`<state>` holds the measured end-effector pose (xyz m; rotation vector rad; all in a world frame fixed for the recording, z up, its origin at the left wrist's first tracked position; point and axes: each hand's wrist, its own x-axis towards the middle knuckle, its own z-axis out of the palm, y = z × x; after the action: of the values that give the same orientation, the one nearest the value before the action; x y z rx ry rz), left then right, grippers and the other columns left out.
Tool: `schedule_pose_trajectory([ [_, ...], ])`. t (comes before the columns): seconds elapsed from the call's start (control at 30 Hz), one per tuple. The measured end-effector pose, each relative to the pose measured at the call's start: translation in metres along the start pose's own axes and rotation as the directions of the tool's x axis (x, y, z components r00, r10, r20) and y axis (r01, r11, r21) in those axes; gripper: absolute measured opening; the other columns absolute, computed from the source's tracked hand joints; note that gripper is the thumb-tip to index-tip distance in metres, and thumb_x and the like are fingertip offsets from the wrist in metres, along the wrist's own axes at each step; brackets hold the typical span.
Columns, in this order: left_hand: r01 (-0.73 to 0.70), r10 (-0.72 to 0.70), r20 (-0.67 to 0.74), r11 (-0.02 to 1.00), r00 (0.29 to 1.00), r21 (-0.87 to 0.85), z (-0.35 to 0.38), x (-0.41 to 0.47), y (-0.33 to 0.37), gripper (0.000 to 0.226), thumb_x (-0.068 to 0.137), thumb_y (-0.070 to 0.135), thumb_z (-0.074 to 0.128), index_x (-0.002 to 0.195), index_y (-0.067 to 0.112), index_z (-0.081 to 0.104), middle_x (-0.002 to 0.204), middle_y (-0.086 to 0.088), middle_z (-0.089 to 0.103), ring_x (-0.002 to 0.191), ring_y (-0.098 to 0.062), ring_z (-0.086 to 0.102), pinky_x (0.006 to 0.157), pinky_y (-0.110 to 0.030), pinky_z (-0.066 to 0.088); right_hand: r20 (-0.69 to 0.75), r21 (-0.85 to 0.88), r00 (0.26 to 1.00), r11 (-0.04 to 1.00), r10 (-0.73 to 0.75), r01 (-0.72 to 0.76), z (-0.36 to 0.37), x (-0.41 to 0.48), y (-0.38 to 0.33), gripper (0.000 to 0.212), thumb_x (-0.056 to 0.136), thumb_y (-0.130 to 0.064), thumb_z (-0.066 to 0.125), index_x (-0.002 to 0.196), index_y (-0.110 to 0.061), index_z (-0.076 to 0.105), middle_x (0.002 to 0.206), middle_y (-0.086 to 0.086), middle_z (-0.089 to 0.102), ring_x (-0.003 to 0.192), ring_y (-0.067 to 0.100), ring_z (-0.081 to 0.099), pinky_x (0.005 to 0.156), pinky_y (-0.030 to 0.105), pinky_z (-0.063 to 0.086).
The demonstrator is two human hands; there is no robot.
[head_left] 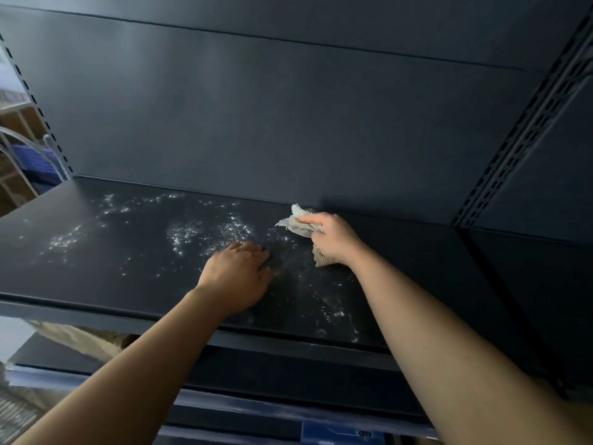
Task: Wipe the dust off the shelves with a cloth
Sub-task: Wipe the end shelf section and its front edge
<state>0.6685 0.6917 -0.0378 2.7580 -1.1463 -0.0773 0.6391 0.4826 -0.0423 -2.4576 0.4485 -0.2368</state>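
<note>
A dark metal shelf spreads across the view, speckled with white dust over its left and middle. My right hand grips a crumpled pale grey cloth near the shelf's back edge, right of centre, and holds it down on the surface. The cloth sticks out past my fingers and below my wrist. My left hand rests palm down on the shelf with its fingers flat, just left of the cloth, at the edge of the dusty patch.
A dark back panel rises behind the shelf. A slotted upright stands at the right, another at the far left. A lower shelf lies below the front edge. Blue crates and a rack show beyond the left end.
</note>
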Motion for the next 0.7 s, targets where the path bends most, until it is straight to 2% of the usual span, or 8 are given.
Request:
schedule_pose_trajectory([
  [0.1,-0.035,0.035,0.032,0.999,0.999,-0.004,-0.001,0.0,-0.007,0.048,0.093,0.039,0.035,0.139,0.027,0.043,0.148,0.005,0.041,0.134,-0.02,0.037,0.109,-0.038,0.036,-0.171,0.056,0.985,0.998,0.023,-0.013,-0.024,-0.018,0.015,0.052,0.084,0.002,0.042,0.126,-0.022,0.062,0.134,0.003,0.056,0.115,0.021,0.057,0.089,0.02,0.041],
  [0.2,-0.094,0.094,0.02,0.996,0.995,0.0,-0.005,-0.003,-0.013,0.046,0.092,0.04,0.034,0.132,0.023,0.05,0.141,0.005,0.048,0.128,-0.02,0.044,0.104,-0.037,0.037,-0.376,-0.043,0.902,0.968,0.214,-0.247,-0.06,-0.047,0.067,0.048,0.084,0.001,0.045,0.127,-0.016,0.06,0.136,0.009,0.053,0.114,0.03,0.057,0.091,0.029,0.044],
  [0.27,-0.125,0.125,0.007,0.992,0.992,-0.005,-0.004,-0.005,-0.018,0.043,0.093,0.038,0.038,0.132,0.023,0.049,0.14,0.006,0.047,0.128,-0.019,0.043,0.104,-0.037,0.035,-0.389,-0.159,0.861,0.897,0.327,-0.412,-0.069,-0.071,0.093,0.047,0.087,-0.003,0.044,0.131,-0.016,0.055,0.144,0.007,0.042,0.11,0.03,0.055,0.086,0.031,0.044],
  [0.33,-0.146,0.146,0.003,0.989,0.989,-0.008,-0.002,-0.01,-0.021,0.046,0.093,0.039,0.039,0.136,0.023,0.044,0.145,0.006,0.042,0.132,-0.019,0.038,0.108,-0.037,0.03,-0.361,-0.193,0.854,0.866,0.375,-0.462,-0.06,-0.082,0.094,0.046,0.09,-0.007,0.042,0.134,-0.019,0.05,0.146,0.005,0.036,0.097,0.028,0.056,0.075,0.028,0.043],
  [0.4,-0.148,0.148,0.007,0.989,0.989,-0.016,0.0,-0.016,-0.026,0.05,0.093,0.04,0.039,0.139,0.021,0.041,0.149,0.007,0.035,0.137,-0.018,0.031,0.112,-0.037,0.025,-0.317,-0.216,0.874,0.87,0.367,-0.444,-0.039,-0.079,0.074,0.047,0.091,-0.01,0.041,0.136,-0.022,0.049,0.144,0.007,0.039,0.099,0.031,0.057,0.073,0.028,0.043],
  [0.53,-0.153,0.153,-0.006,0.988,0.988,-0.035,0.001,-0.027,-0.037,0.052,0.093,0.041,0.04,0.141,0.02,0.039,0.153,0.006,0.03,0.14,-0.018,0.025,0.113,-0.036,0.025,-0.246,-0.256,0.95,0.932,0.193,-0.256,0.014,-0.066,0.004,0.044,0.09,-0.009,0.042,0.132,-0.019,0.052,0.145,0.008,0.04,0.113,0.032,0.054,0.078,0.03,0.043],
  [0.63,-0.161,0.16,-0.015,0.986,0.987,-0.035,0.002,-0.034,-0.046,0.05,0.094,0.041,0.039,0.14,0.019,0.04,0.152,0.006,0.031,0.138,-0.018,0.029,0.111,-0.036,0.029,-0.147,-0.124,0.983,0.984,0.11,-0.128,0.047,-0.066,-0.043,0.047,0.09,-0.005,0.041,0.134,-0.019,0.052,0.15,0.002,0.036,0.123,0.025,0.048,0.096,0.032,0.045],
  [0.7,-0.169,0.167,-0.034,0.985,0.985,-0.045,0.002,-0.038,-0.053,0.048,0.095,0.04,0.038,0.138,0.02,0.042,0.151,0.008,0.032,0.137,-0.018,0.031,0.11,-0.034,0.03,-0.187,-0.016,0.976,0.994,0.107,-0.112,0.045,-0.073,-0.052,0.05,0.089,-0.001,0.041,0.135,-0.017,0.053,0.147,0.004,0.041,0.129,0.022,0.045,0.105,0.024,0.035],
])
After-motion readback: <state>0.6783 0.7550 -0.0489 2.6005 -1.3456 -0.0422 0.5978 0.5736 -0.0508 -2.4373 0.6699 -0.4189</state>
